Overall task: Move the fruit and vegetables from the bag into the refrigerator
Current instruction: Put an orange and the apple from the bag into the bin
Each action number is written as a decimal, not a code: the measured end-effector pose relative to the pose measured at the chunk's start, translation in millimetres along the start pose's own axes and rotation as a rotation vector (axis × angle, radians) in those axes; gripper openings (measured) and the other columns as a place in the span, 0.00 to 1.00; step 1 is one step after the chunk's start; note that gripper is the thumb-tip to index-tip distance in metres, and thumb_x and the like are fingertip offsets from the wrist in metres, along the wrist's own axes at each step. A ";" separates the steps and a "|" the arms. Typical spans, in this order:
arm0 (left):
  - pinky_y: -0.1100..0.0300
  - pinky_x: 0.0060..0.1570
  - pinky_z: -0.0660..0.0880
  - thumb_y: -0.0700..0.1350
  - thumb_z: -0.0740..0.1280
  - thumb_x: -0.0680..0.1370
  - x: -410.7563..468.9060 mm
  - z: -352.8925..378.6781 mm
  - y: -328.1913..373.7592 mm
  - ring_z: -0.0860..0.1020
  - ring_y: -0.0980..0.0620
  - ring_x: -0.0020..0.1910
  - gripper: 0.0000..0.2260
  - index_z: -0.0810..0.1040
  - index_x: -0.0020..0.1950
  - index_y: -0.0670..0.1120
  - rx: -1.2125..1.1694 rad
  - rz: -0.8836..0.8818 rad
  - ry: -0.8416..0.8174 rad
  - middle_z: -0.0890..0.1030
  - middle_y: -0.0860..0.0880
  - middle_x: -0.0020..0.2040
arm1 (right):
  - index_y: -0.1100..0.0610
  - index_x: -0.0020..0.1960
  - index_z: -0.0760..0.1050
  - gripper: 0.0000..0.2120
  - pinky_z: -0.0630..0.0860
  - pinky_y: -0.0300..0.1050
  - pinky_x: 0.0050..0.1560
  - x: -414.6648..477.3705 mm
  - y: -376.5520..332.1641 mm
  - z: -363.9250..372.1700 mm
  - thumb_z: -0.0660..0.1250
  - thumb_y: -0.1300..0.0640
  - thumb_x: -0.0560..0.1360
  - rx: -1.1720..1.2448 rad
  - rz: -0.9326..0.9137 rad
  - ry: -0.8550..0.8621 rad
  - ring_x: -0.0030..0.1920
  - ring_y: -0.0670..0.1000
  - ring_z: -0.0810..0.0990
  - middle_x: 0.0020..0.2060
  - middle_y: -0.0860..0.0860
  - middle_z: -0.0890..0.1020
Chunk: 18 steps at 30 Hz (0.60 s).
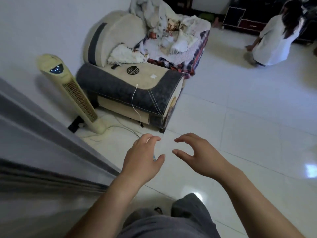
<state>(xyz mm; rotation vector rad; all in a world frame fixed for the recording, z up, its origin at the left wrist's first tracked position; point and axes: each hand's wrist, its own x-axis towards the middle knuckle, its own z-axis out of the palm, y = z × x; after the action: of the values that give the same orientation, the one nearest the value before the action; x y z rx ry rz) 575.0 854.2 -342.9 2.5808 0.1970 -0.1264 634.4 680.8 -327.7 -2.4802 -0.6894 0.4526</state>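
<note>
My left hand and my right hand hover side by side above the white tiled floor, fingers curled and apart, with nothing in either. The grey refrigerator fills the lower left; its doors look closed, and the left hand is just right of its edge. No bag, fruit or vegetables are in view.
A cream tower fan stands by the wall with cables on the floor. A grey-and-cream armchair piled with cloths stands beyond the hands. A person in a white top crouches at the far right near a dark cabinet.
</note>
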 end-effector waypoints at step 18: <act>0.53 0.64 0.67 0.54 0.62 0.75 244.9 -42.3 -46.8 0.64 0.51 0.67 0.25 0.60 0.71 0.52 -0.058 -0.724 0.195 0.62 0.53 0.70 | 0.49 0.62 0.71 0.18 0.68 0.35 0.50 368.7 47.2 -70.5 0.62 0.43 0.75 -0.016 -0.495 -0.469 0.52 0.44 0.75 0.54 0.42 0.72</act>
<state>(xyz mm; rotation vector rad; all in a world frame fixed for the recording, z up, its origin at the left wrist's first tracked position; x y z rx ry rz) 810.6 944.0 -362.8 2.3406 1.1781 -0.1253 983.6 822.6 -361.2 -2.1148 -1.4482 0.8378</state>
